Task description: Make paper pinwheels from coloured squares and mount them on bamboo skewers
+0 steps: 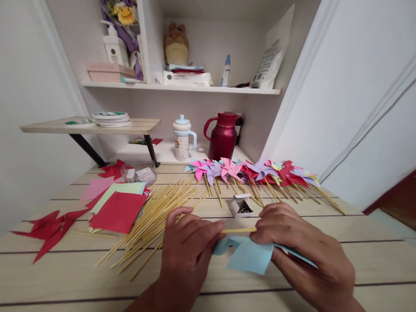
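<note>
Between my two hands is a light blue paper pinwheel (250,256), with a thin wooden stick (239,230) running across its upper edge. My left hand (187,246) is closed, its thumb and fingers pinching the stick's left part beside a curled blue blade. My right hand (300,250) is closed too, thumb below and fingers above, gripping the paper and the stick's right end. Just beyond them stands a small open white box (241,207) holding small metal pins. A pile of loose wooden sticks (158,213) lies left of my left hand.
Finished pinwheels (262,169) in several colours lie along the back right. Coloured paper sheets (119,212) and a red cut paper piece (50,228) are at left. Behind stand a cup (182,141), a dark red jug (224,137) and a small raised shelf (141,125).
</note>
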Tool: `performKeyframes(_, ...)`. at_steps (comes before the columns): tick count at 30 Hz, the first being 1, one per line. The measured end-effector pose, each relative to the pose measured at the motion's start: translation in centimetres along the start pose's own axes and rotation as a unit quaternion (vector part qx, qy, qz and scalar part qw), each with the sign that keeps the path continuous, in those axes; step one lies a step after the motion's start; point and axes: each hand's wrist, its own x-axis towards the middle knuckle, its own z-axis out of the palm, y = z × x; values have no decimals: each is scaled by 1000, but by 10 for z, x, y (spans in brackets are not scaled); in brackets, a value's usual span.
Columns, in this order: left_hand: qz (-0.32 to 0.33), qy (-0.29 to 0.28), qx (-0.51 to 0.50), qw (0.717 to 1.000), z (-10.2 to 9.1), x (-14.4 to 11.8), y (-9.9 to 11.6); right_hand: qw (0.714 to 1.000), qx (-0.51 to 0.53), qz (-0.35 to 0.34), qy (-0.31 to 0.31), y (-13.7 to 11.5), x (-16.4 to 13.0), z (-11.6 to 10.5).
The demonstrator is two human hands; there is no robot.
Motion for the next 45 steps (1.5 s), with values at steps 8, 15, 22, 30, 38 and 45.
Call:
performKeyframes(8, 9, -2, 7, 1000, -1, -2, -1, 1000, 1, 7, 1, 0, 0, 0)
performKeyframes(15, 12, -10, 13, 1000, -1, -1, -1, 1000, 1, 11, 4, 0, 0, 0)
performKeyframes(22, 20, -3, 27, 999, -2, -1, 0, 1000, -10, 15, 12, 0, 1, 1)
performKeyframes(30, 46, 4, 42, 998, -6, 3, 3, 1000, -9, 9, 11, 0, 0, 0)
performKeyframes(38, 44, 13, 39, 998, -7, 4, 6, 1000, -15, 16, 16, 0, -1, 1)
performKeyframes(45, 61, 13, 46, 997, -12, 3, 6, 1000, -9, 7, 17, 1, -1, -1)
